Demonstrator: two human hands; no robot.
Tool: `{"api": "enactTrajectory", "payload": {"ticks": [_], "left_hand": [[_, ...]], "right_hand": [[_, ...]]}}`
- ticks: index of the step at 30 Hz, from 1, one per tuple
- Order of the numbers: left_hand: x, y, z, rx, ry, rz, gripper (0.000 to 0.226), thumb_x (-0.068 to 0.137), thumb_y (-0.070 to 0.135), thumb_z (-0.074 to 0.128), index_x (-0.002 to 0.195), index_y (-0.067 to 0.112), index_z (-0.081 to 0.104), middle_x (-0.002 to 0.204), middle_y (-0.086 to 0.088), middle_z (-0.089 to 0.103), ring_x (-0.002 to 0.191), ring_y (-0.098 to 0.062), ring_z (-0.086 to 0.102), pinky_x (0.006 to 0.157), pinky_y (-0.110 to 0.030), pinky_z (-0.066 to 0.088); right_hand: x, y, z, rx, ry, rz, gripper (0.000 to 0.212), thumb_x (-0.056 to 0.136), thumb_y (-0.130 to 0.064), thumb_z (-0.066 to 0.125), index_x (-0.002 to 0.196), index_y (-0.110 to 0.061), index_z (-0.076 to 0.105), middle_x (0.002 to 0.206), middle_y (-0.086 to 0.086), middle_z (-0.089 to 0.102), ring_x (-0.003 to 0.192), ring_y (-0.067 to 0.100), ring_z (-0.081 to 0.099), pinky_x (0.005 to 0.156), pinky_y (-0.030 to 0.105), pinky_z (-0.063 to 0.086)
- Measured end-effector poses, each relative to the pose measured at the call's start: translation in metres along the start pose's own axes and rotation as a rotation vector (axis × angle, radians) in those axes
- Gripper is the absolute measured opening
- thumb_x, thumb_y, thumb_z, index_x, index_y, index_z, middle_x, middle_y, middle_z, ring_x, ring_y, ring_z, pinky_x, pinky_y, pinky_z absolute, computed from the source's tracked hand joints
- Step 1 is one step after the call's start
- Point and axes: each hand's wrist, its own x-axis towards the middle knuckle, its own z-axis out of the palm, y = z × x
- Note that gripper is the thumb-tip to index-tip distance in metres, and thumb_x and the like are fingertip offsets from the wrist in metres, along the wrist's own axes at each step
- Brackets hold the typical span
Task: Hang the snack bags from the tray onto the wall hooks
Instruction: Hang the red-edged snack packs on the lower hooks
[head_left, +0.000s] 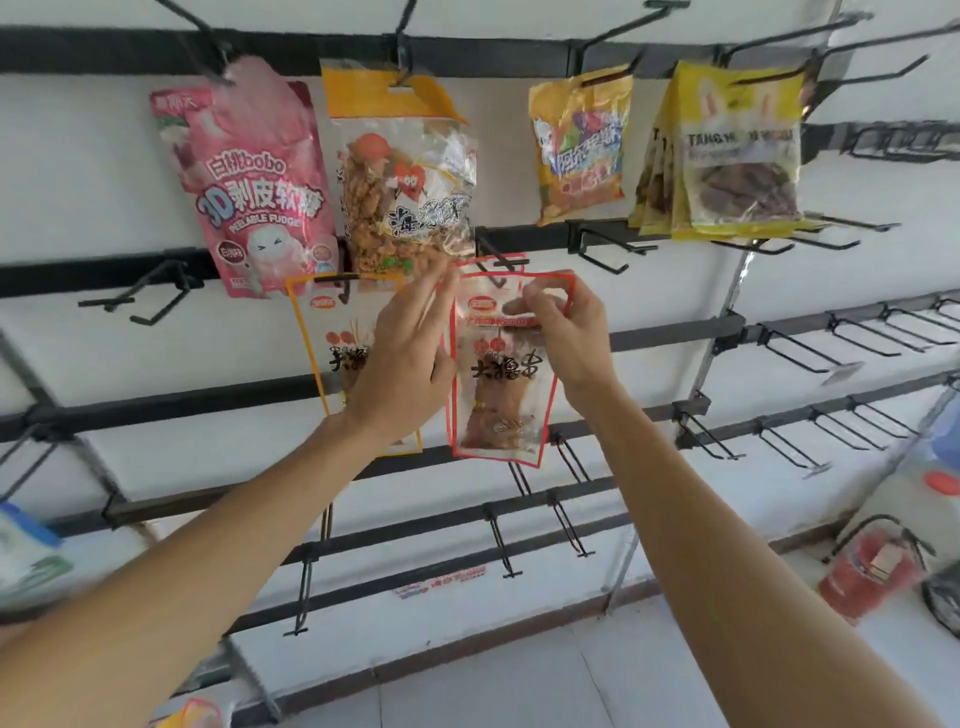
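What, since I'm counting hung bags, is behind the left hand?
An orange-edged bag hangs from a hook behind the left hand. Its top and left half show. The hand covers much of its right half, so the print there cannot be read.

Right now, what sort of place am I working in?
Probably a shop display wall or a mock-up: rows of black wire hooks on black metal rails, with retail snack bags such as the pink fudge pouch hanging.

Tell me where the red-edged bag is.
In the head view the red-edged bag is at centre, right of the orange-edged bag, its top pinched by the right hand.
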Motion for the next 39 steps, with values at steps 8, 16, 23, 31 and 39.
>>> {"api": "enactTrajectory", "payload": {"ticks": [8, 16, 23, 31, 39], "left_hand": [[-0.006, -0.005, 0.016, 0.356, -0.101, 0.234, 0.061, 0.092, 0.002, 0.042, 0.152, 0.003, 0.03, 0.162, -0.015, 0.02, 0.152, -0.03, 0.013, 0.124, -0.047, 0.006], [0.01, -0.017, 0.038, 0.427, -0.204, 0.182, 0.065, 0.09, 0.005, 0.048, 0.152, 0.004, 0.031, 0.163, -0.01, 0.02, 0.152, -0.026, 0.01, 0.124, -0.046, 0.012], [0.022, -0.039, 0.057, 0.442, -0.246, 0.139, 0.074, 0.085, 0.008, 0.053, 0.154, 0.005, 0.026, 0.163, -0.013, 0.018, 0.152, -0.028, 0.008, 0.124, -0.045, 0.012], [0.02, -0.052, 0.077, 0.616, -0.326, 0.113, 0.076, 0.089, 0.026, 0.049, 0.154, -0.001, 0.021, 0.164, -0.018, 0.006, 0.152, -0.031, -0.006, 0.123, -0.048, 0.011], [-0.004, -0.032, 0.076, 0.384, -0.534, -0.064, 0.074, 0.092, 0.014, 0.051, 0.157, 0.008, 0.016, 0.165, -0.01, -0.004, 0.152, -0.026, -0.012, 0.124, -0.046, -0.002]], "right_hand": [[0.027, 0.017, 0.001, -0.019, -0.114, 0.004, 0.007, 0.101, -0.015, 0.055, 0.098, -0.01, 0.059, 0.084, 0.014, 0.074, 0.072, 0.021, 0.072, 0.059, 0.028, 0.055], [0.058, 0.041, 0.004, -0.093, -0.066, 0.035, 0.006, 0.1, -0.017, 0.056, 0.102, -0.012, 0.058, 0.084, 0.009, 0.074, 0.072, 0.023, 0.073, 0.062, 0.031, 0.059], [0.07, 0.068, 0.002, -0.603, 0.231, -0.085, 0.035, 0.092, -0.034, 0.068, 0.108, -0.014, 0.044, 0.09, -0.004, 0.054, 0.077, 0.016, 0.051, 0.063, 0.03, 0.036], [0.063, 0.105, -0.004, -0.949, -0.066, -0.408, 0.049, 0.092, -0.019, 0.063, 0.139, -0.02, 0.051, 0.147, 0.001, 0.047, 0.129, 0.025, 0.047, 0.101, 0.039, 0.045], [0.02, 0.11, -0.021, -0.958, -0.325, -0.085, 0.059, 0.096, -0.033, 0.055, 0.152, -0.027, 0.038, 0.16, -0.003, 0.033, 0.144, 0.027, 0.033, 0.115, 0.045, 0.035]]}}
